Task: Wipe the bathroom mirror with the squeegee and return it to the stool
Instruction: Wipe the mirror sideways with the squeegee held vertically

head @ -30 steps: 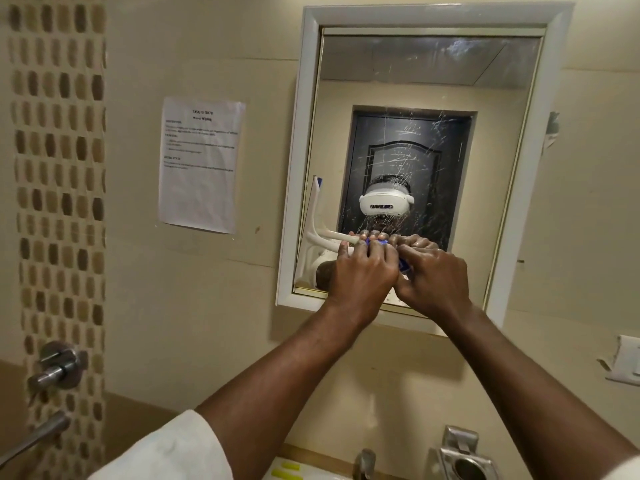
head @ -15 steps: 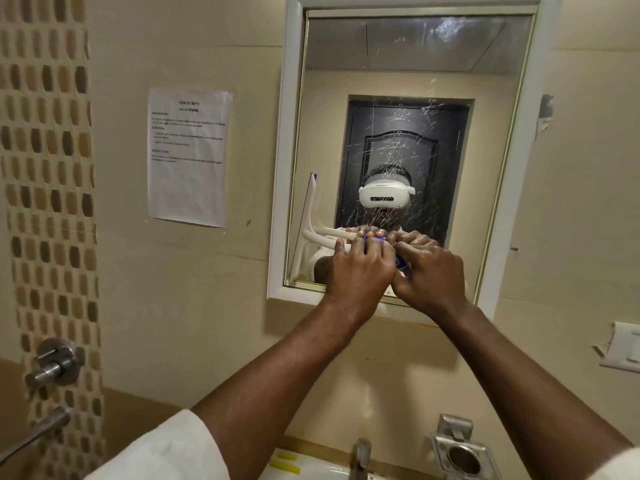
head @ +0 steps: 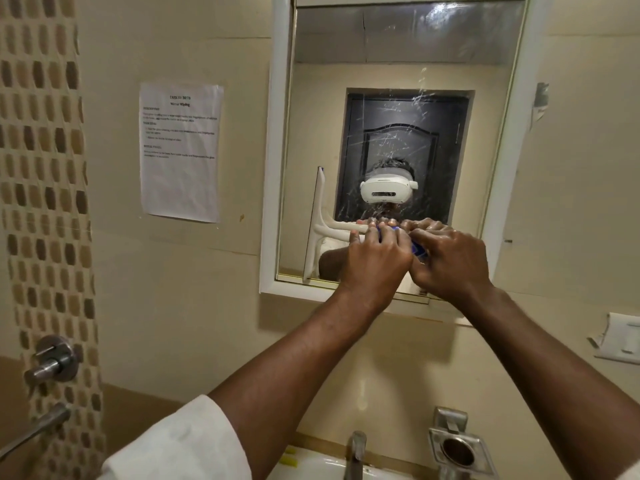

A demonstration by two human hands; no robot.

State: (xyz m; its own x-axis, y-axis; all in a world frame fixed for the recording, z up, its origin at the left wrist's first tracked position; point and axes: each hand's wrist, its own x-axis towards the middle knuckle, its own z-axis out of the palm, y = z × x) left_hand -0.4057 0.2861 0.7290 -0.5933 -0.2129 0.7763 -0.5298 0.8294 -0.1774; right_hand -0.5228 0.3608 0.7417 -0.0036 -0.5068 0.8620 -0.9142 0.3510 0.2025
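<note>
A white-framed mirror [head: 391, 74] hangs on the beige wall, streaked with water marks in its middle. A white squeegee [head: 317, 233] with a blue handle end stands with its blade upright against the glass near the mirror's lower left. My left hand [head: 375, 258] and my right hand [head: 450, 258] are side by side, both closed around the squeegee's handle in front of the mirror's lower edge. The handle is mostly hidden under my fingers. The stool is out of view.
A printed paper sheet [head: 180, 152] is taped to the wall left of the mirror. Below are a sink tap [head: 355, 455], a metal holder [head: 459, 452], and wall valves [head: 52, 362] on the tiled strip at left. A white fitting [head: 620, 337] sits at right.
My view has tilted down and to the left a little, so the mirror sits higher in frame. Both hands stay closed on the handle; the blade stays near the mirror's lower left.
</note>
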